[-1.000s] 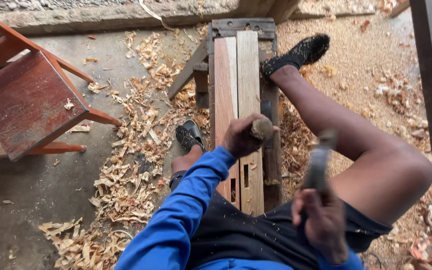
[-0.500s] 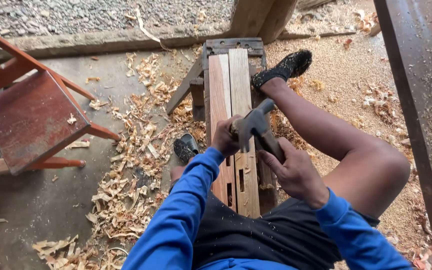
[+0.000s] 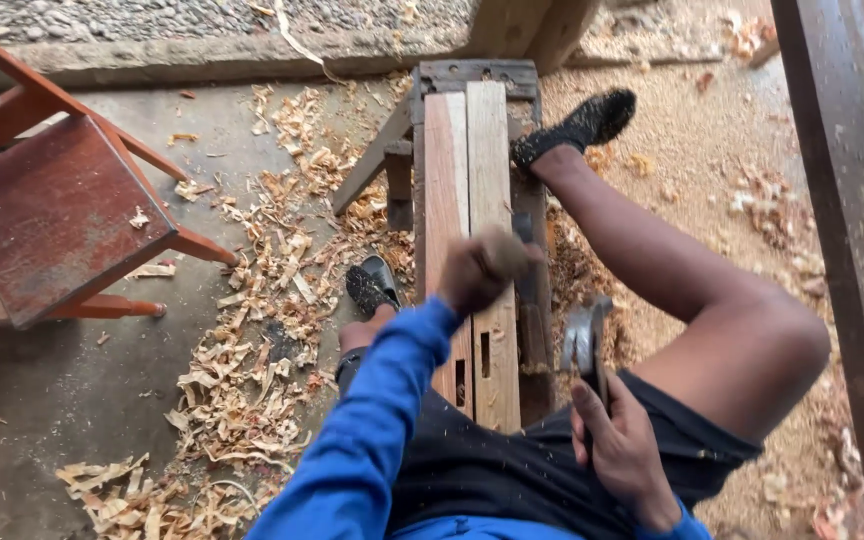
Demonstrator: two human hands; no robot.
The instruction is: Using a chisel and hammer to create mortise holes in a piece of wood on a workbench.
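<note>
Shavings-strewn concrete floor [image 3: 102, 420], two planks [image 3: 467, 200] on a bench. Left hand [image 3: 480, 270] fisted round a chisel handle over the planks; right hand [image 3: 624, 450] grips hammer [image 3: 584, 340], raised just right of them

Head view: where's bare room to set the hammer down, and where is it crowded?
Bare concrete floor lies lower left, between the red chair and the band of wood shavings. The far ends of the planks, beyond the left hand, are also bare. Crowded: the shavings beside the bench, and the sawdust on the right, where the right hand holds the hammer.
</note>
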